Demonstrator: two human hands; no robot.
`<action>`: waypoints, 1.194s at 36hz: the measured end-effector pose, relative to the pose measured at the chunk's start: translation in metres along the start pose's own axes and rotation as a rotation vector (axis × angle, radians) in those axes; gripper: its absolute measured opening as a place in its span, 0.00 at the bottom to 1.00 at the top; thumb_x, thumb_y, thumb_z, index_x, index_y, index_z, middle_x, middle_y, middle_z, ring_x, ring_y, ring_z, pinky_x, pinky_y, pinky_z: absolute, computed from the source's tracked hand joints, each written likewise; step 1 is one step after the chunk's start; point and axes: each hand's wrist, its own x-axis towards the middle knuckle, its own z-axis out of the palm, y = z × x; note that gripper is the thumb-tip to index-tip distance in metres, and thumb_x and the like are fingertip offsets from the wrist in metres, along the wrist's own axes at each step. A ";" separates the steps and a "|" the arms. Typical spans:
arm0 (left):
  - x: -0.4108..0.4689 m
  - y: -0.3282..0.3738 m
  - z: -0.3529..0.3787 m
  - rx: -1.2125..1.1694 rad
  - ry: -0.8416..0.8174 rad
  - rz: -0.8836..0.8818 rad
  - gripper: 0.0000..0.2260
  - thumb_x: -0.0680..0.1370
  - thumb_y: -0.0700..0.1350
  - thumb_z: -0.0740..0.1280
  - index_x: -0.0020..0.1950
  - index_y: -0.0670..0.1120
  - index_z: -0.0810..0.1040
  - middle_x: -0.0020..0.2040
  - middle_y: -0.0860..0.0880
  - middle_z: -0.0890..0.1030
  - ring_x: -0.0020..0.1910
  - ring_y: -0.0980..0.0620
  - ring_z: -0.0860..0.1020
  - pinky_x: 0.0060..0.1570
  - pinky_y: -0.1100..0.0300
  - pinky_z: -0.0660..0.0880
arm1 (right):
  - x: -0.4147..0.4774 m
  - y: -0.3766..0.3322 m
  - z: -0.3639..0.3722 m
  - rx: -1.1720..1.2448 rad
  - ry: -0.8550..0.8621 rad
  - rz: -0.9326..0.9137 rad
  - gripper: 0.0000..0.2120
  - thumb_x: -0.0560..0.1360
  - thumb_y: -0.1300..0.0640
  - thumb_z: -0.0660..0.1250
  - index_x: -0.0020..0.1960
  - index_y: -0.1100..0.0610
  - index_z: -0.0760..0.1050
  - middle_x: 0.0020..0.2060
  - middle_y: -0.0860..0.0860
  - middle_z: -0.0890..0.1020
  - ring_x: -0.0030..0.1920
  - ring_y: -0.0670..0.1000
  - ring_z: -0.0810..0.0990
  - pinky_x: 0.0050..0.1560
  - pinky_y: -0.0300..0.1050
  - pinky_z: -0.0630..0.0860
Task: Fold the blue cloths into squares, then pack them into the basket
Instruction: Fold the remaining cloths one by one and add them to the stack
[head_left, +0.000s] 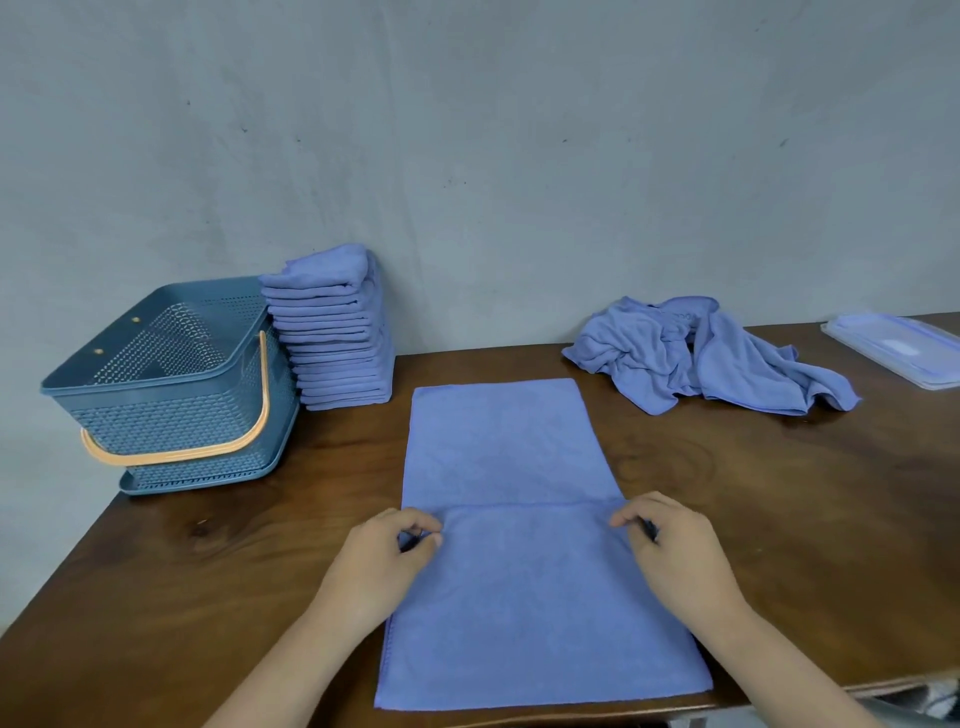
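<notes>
A blue cloth (511, 447) lies flat on the wooden table (208, 561), its near part folded over the far part with the folded edge running across the middle. My left hand (387, 553) pinches the left corner of that folded edge. My right hand (675, 551) pinches the right corner. A tall stack of folded blue cloths (332, 332) stands at the back left against the wall. Beside it sits the blue perforated basket (171, 384) with an orange handle, and nothing shows inside it. A crumpled heap of blue cloths (696, 353) lies at the back right.
A clear plastic lid (898, 348) lies at the far right of the table. The grey wall rises just behind the table. The table's left edge runs diagonally below the basket, and its front edge passes under the near end of the cloth.
</notes>
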 end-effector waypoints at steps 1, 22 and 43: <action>-0.002 0.001 0.000 -0.045 0.018 -0.005 0.06 0.80 0.47 0.74 0.50 0.60 0.87 0.49 0.61 0.84 0.50 0.63 0.81 0.49 0.68 0.73 | 0.000 -0.001 -0.002 0.021 0.011 0.002 0.19 0.77 0.73 0.69 0.45 0.48 0.84 0.47 0.38 0.82 0.38 0.44 0.80 0.37 0.28 0.70; 0.116 0.032 -0.018 -0.059 0.433 0.086 0.13 0.86 0.42 0.63 0.68 0.50 0.82 0.59 0.53 0.77 0.49 0.65 0.76 0.48 0.77 0.68 | 0.158 -0.019 0.019 0.214 0.118 0.013 0.17 0.85 0.65 0.61 0.50 0.47 0.84 0.53 0.41 0.83 0.47 0.37 0.80 0.47 0.32 0.71; 0.095 -0.030 0.040 0.580 0.318 0.051 0.18 0.84 0.56 0.63 0.72 0.52 0.77 0.69 0.52 0.78 0.68 0.48 0.75 0.68 0.48 0.72 | 0.103 0.022 0.067 -0.280 0.023 -0.049 0.12 0.81 0.59 0.69 0.63 0.53 0.83 0.65 0.53 0.79 0.56 0.54 0.75 0.56 0.45 0.76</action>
